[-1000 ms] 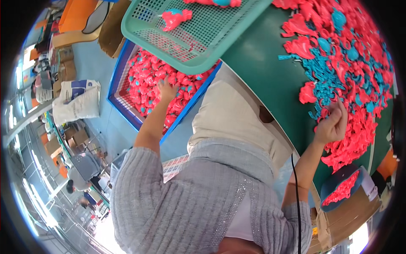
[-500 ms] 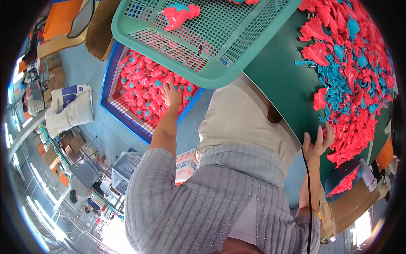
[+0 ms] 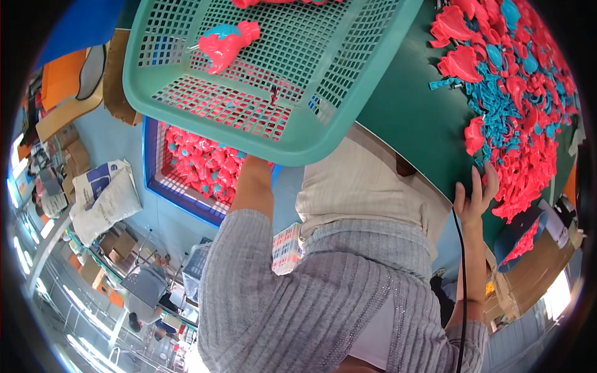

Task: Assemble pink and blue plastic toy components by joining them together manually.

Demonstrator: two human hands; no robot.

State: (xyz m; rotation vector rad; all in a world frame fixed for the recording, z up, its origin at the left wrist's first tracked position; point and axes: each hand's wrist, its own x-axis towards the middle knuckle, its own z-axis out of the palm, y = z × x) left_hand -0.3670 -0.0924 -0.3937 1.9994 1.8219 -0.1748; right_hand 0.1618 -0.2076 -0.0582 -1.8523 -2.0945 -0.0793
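Observation:
My left forearm (image 3: 252, 183) reaches over the blue-rimmed crate (image 3: 177, 200), and its hand is hidden behind the green basket. That crate is filled with red plastic pieces with blue parts (image 3: 205, 168). In the green mesh basket (image 3: 267, 146) lies a red and blue toy-like piece (image 3: 224, 45) with thin metal pins, and other red pieces show at its top. My right hand (image 3: 477, 196) rests at the edge of the dark green table (image 3: 398, 93), fingers apart and holding nothing, close to the heap of loose red pieces (image 3: 522, 168).
Small blue parts (image 3: 494, 112) lie mixed into the heap. A black cable (image 3: 462, 273) hangs by my right forearm. A blue bin (image 3: 522, 242) with red pieces stands beyond the table edge. On the floor at left are a white sack (image 3: 107, 202) and cardboard boxes (image 3: 73, 152).
My view has shifted, so the green basket sits lower and further left. My left hand, visible on the crate's pieces before, is now hidden behind it. My right hand stays open by the heap.

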